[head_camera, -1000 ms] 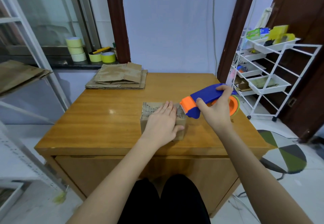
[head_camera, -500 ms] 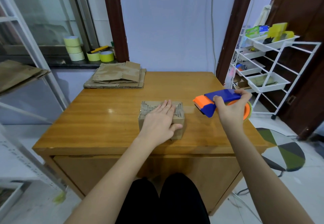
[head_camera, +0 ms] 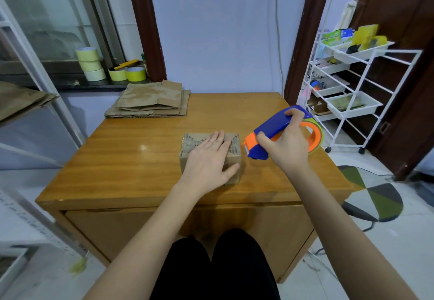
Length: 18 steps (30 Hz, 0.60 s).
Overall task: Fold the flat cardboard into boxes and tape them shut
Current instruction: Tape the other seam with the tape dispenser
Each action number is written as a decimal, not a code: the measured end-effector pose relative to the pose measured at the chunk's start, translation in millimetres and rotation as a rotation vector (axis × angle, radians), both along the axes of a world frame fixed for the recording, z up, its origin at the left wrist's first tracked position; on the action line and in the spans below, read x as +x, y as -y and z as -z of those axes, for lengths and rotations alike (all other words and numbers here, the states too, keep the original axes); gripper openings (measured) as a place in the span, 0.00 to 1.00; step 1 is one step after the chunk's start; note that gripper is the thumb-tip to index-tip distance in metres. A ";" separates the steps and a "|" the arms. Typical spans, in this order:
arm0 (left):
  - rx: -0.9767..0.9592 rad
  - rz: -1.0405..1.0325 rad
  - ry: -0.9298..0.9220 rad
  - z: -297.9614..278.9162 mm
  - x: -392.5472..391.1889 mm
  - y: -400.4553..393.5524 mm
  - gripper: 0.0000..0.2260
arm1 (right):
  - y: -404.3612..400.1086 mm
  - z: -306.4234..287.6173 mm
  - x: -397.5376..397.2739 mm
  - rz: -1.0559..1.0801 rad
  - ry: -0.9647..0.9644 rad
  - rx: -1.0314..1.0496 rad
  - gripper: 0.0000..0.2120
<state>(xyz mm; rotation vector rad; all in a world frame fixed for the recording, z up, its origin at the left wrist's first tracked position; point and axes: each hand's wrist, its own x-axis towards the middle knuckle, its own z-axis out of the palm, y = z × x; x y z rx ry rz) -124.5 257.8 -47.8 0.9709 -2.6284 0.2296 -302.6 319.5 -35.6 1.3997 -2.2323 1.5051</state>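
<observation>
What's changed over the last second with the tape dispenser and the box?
The right hand drew the tape dispenser away to the right of the box half a second ago, then brought it back beside the box's right edge. The left hand stayed flat on the box top; box and flat cardboard stack did not move.

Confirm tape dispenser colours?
Tape dispenser: blue body, orange nose and wheel, seen in the head view.
</observation>
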 end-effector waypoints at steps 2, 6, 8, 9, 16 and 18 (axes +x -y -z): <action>0.006 0.002 -0.005 -0.2 -0.4 -0.4 0.32 | 4.0 -2.8 2.1 -0.003 -0.031 0.036 0.29; 0.008 -0.002 -0.006 0.2 -0.6 -0.1 0.33 | 10.4 -9.5 7.7 -0.019 -0.093 0.098 0.30; 0.006 0.001 -0.005 0.8 -1.2 0.1 0.33 | 12.4 -13.0 10.4 -0.020 -0.129 0.114 0.30; 0.002 0.002 -0.001 1.1 -1.3 0.0 0.33 | 13.4 -15.1 11.6 -0.020 -0.150 0.125 0.30; -0.017 0.007 0.008 2.0 -0.8 0.8 0.34 | 21.6 -21.7 12.5 -0.043 -0.205 0.176 0.28; -0.010 0.006 0.012 1.7 -1.4 -0.2 0.34 | 25.0 -21.8 11.2 -0.043 -0.192 0.188 0.28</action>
